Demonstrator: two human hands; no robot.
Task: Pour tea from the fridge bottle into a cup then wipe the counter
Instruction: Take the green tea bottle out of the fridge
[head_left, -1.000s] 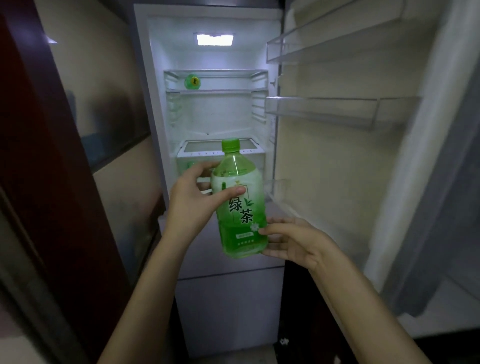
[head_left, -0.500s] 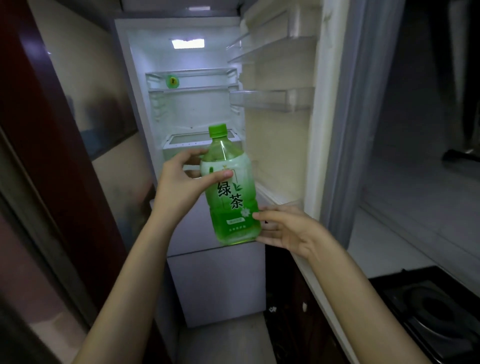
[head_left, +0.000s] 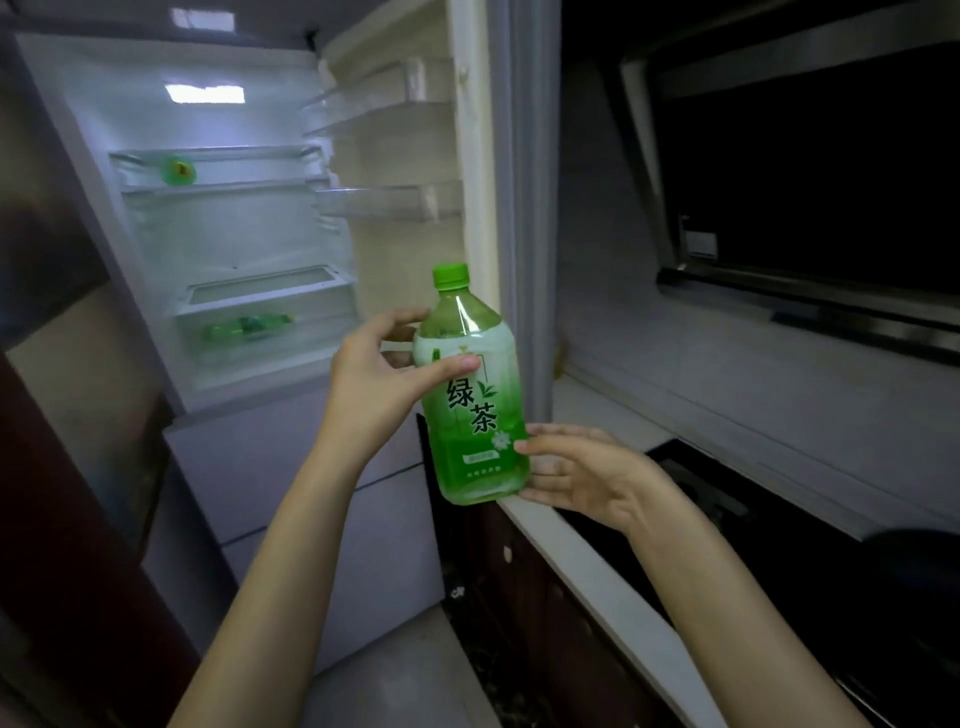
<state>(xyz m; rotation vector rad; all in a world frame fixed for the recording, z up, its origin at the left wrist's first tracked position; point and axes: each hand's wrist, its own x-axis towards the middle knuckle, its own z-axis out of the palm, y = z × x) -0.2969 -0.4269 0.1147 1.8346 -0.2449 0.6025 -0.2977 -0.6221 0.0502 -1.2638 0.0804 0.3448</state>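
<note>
Bottle (head_left: 475, 410) out of fridge (head_left: 234, 234), carried right toward counter (head_left: 587, 561).
Left hand (head_left: 374, 374) grips its shoulder, thumb across the label; right hand (head_left: 576, 473) props the base on near-straight fingers. Within the last second it moved from before the shelves to above the counter edge. Cap (head_left: 450, 275) on, no cup seen, fridge door (head_left: 415, 156) open: pouring not begun.

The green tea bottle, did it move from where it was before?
Yes. The bottle went right: out from in front of the fridge shelves, now before the open door's edge, nearer the counter.
</note>
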